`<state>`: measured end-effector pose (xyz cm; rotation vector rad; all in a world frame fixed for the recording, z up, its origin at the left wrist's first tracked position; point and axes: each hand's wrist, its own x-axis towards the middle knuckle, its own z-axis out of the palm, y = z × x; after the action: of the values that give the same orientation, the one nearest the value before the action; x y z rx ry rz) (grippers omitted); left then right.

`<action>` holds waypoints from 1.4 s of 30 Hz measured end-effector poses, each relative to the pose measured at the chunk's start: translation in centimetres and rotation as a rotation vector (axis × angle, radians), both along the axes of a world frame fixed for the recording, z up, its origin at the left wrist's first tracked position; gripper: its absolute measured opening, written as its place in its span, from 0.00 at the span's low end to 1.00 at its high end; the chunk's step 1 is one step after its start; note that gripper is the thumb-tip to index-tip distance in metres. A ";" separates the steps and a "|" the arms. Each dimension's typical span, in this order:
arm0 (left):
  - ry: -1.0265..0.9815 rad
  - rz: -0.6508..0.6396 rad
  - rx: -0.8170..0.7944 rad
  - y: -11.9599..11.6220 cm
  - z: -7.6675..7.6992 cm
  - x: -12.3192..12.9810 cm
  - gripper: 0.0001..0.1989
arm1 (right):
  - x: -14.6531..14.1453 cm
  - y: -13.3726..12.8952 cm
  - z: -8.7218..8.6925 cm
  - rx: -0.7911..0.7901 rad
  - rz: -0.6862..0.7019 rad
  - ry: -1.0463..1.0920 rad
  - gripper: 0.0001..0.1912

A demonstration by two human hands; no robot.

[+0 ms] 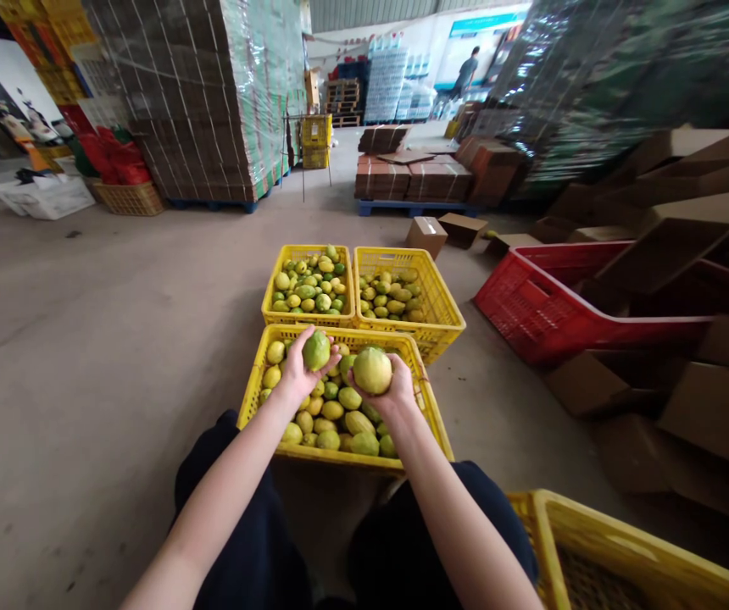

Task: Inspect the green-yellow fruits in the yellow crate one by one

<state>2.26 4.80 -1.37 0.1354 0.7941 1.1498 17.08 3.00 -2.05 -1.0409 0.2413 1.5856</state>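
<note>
Citrus fruits (372, 371), cupped in half-curled fingers of left hand (297, 370) and right hand (401, 388) by the yellow crate's (337, 456) far edge, could be dropped if tilted.

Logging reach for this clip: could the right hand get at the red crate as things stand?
Probably not yet: the right hand holds a fruit, and bare floor separates it from the red crate.

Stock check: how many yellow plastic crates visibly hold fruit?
3: near crate, under left hand and right hand; far-left crate; far-right crate. Bottom-right crate is cut off, contents unclear.
</note>
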 end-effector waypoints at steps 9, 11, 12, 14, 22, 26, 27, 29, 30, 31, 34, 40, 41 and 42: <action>0.057 0.037 0.011 0.4 -1.1 -0.2 0.08 | 0.2 -0.1 -0.2 0.071 0.028 0.013 0.11; 0.080 0.017 0.003 0.5 -1.2 -0.1 0.10 | 0.1 -0.3 0.4 0.126 0.006 -0.010 0.07; 0.075 0.016 -0.005 0.6 -1.2 -0.1 0.10 | 0.0 -0.4 0.6 0.150 -0.013 -0.021 0.05; 0.044 0.031 -0.023 0.6 -1.2 0.1 0.09 | 0.0 -0.5 1.1 0.172 -0.043 -0.027 0.03; -0.097 0.034 -0.004 0.2 -0.5 -0.2 0.12 | 0.3 0.0 0.6 0.142 -0.006 -0.002 0.16; -0.073 0.042 0.052 0.0 -0.4 -0.2 0.07 | 0.3 -0.1 0.7 0.200 0.032 -0.063 0.14; -0.067 0.055 0.059 0.0 -0.4 -0.1 0.06 | 0.3 -0.1 0.8 0.210 0.044 -0.060 0.14; -0.056 0.074 0.064 0.1 -0.6 -0.2 0.06 | 0.1 -0.2 0.9 0.228 0.076 -0.032 0.14; -0.054 0.074 0.064 0.2 -0.7 -0.2 0.06 | 0.0 -0.2 1.0 0.234 0.089 -0.017 0.13; -0.056 0.066 0.061 0.2 -0.7 -0.3 0.06 | 0.0 -0.2 0.9 0.233 0.103 0.001 0.12; -0.071 0.024 0.011 0.5 -0.6 -0.5 0.05 | -0.1 -0.1 0.6 0.164 0.152 0.078 0.11; -0.013 0.034 -0.158 1.0 -1.0 -0.1 0.11 | -0.6 0.5 -0.5 0.043 0.055 0.079 0.10; 0.001 0.042 -0.176 1.1 -1.1 0.0 0.11 | -0.7 0.6 -0.6 0.040 0.026 0.060 0.08; 0.012 0.051 -0.186 1.1 -1.3 0.0 0.11 | -0.8 0.7 -0.7 0.040 0.001 0.048 0.07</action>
<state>2.30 5.90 -2.71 -0.0330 0.9151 1.1178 16.26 3.70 -2.72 -0.9730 0.2412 1.6118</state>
